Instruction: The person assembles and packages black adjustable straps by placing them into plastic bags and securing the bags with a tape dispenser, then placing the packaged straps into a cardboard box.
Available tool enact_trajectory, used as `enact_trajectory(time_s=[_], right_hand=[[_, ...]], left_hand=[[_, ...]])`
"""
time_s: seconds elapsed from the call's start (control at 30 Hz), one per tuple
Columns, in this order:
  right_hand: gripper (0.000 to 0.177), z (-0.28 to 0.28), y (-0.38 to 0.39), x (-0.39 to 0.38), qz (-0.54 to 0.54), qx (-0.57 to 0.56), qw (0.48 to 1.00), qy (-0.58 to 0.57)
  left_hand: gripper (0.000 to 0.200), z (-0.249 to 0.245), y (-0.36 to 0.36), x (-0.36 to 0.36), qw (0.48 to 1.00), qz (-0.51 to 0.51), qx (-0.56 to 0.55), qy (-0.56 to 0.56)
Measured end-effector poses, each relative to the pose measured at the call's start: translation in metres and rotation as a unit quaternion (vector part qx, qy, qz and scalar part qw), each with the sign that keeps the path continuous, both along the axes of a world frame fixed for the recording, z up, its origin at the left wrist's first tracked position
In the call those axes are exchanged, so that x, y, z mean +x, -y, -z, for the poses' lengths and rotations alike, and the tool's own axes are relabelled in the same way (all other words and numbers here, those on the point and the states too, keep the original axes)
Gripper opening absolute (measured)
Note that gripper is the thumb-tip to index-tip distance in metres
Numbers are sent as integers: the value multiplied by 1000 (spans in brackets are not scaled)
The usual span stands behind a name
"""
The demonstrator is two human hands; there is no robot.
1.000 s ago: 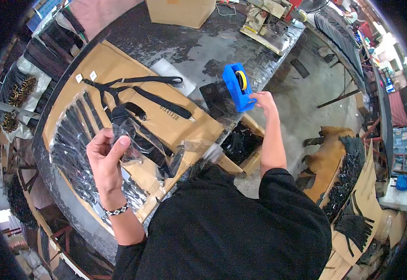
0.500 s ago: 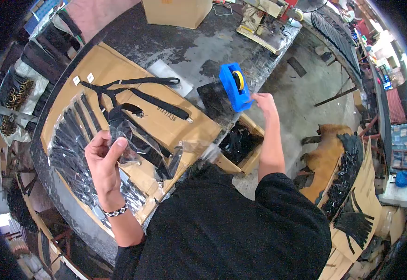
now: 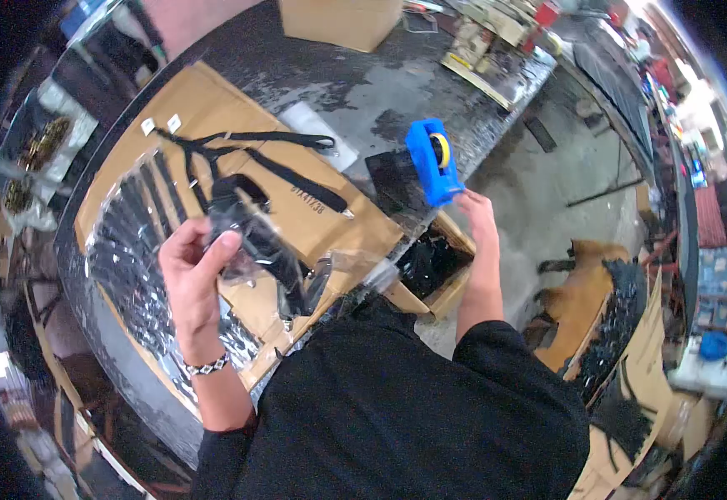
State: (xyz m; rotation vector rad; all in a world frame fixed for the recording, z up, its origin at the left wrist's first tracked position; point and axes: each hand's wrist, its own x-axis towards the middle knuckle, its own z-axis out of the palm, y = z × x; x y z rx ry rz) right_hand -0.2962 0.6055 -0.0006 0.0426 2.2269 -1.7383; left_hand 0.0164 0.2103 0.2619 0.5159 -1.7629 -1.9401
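My left hand point(image 3: 199, 260) pinches a clear plastic bag point(image 3: 251, 265) between thumb and fingers. Inside or beneath the film is a folded black strap point(image 3: 270, 250), which hangs toward the table edge. My right hand point(image 3: 478, 215) reaches to the near end of a blue tape dispenser point(image 3: 432, 162), its fingertips closed at the cutter end. Whether tape is between them I cannot make out. Black suspenders point(image 3: 292, 173) with a metal clip lie spread on a flat cardboard sheet point(image 3: 213, 96), beyond my left hand.
Several bagged black straps point(image 3: 134, 233) lie fanned at the left of the cardboard. An open box point(image 3: 442, 279) with black items stands beside the table edge. A carton point(image 3: 342, 23) and a machine point(image 3: 488, 54) stand at the back. A white packet point(image 3: 317, 133) lies near the dispenser.
The view has shifted, so the table appears farther right. The bagged strap in my left hand has shifted and shows more clearly. My right hand stays at the dispenser's end.
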Motion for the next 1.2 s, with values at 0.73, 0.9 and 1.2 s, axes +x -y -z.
enact_trajectory(time_s=[0.73,0.9,1.2], right_hand=[[9,-332,221,144,-501,-127,814,-266],[19,-345,241,159,-525,-60,812,-248],[45,-348,255,162,-538,-20,794,-281]], left_hand=[[12,-17,-11,1,998,56,-20,-2],[13,-23,-11,4,998,55,-43,-12],[16,-21,-11,4,997,41,-69,4]])
